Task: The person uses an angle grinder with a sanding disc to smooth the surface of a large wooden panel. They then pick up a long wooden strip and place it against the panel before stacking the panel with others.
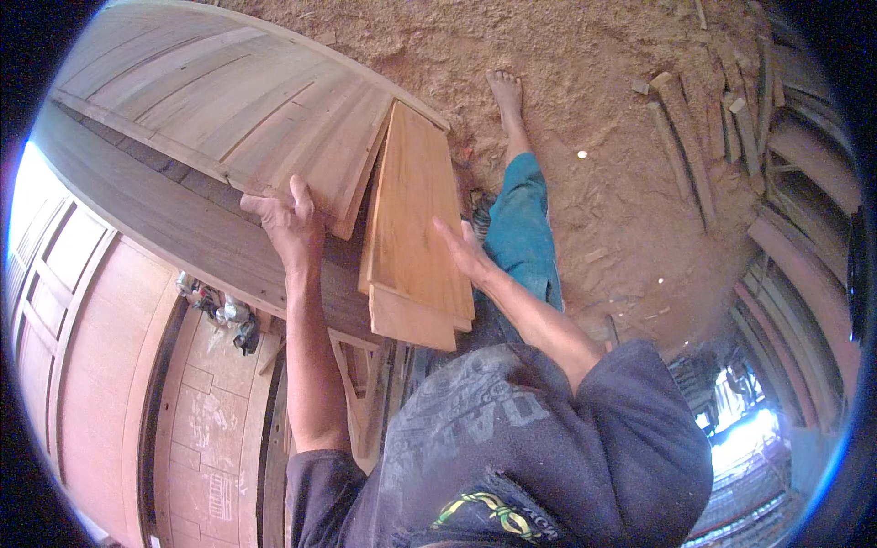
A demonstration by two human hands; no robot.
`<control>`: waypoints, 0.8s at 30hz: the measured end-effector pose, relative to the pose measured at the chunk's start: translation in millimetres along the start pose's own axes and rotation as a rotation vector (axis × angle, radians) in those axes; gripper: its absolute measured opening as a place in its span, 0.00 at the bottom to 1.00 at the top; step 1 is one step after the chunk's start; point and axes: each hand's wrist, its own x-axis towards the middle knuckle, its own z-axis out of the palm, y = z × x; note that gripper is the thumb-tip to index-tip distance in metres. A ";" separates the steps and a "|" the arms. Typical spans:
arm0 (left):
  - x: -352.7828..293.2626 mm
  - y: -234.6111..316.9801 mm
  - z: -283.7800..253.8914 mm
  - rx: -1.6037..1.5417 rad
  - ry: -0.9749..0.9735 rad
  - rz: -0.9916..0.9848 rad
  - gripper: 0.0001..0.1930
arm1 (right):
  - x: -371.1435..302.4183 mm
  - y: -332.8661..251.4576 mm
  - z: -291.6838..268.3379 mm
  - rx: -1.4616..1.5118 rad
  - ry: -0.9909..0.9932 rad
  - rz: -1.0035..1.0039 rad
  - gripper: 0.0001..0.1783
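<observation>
My left hand [294, 228] is at the near edge of a long, pale wooden panel [274, 119] made of joined boards. Its thumb lies on top of the panel and one finger points left along the edge; the other fingers are partly hidden. With my right hand [468, 253] I grip the right side of a stack of orange-brown boards [416, 201]. The thumb rests on the top face, while the remaining fingers are out of sight below. These boards lie tilted at the panel's right end, and a paler board [411, 315] sticks out beneath them.
Under the panel runs a greyish wooden surface [183, 215]. Wooden doors [100, 338] stand at the left, near some small bottles and bags [228, 315]. Loose timber offcuts [685, 137] lie on the dirt floor [621, 210] at right, beside stacked planks [813, 155]. My bare foot [507, 91] is ahead.
</observation>
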 end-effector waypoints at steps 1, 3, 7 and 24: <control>1.6 -0.1 1.8 -0.007 -0.007 0.002 0.24 | 2.5 -5.9 -0.4 0.014 -0.006 0.018 0.45; 2.6 -1.5 2.8 0.001 -0.035 -0.014 0.22 | 0.6 -14.7 -1.1 0.061 -0.036 0.020 0.44; 4.0 -9.1 4.9 0.045 0.017 0.066 0.27 | -1.5 -21.0 -4.1 0.011 -0.045 0.029 0.43; 2.4 -19.6 10.0 -0.009 0.032 -0.001 0.25 | 12.2 19.7 1.4 -0.043 0.013 0.059 0.45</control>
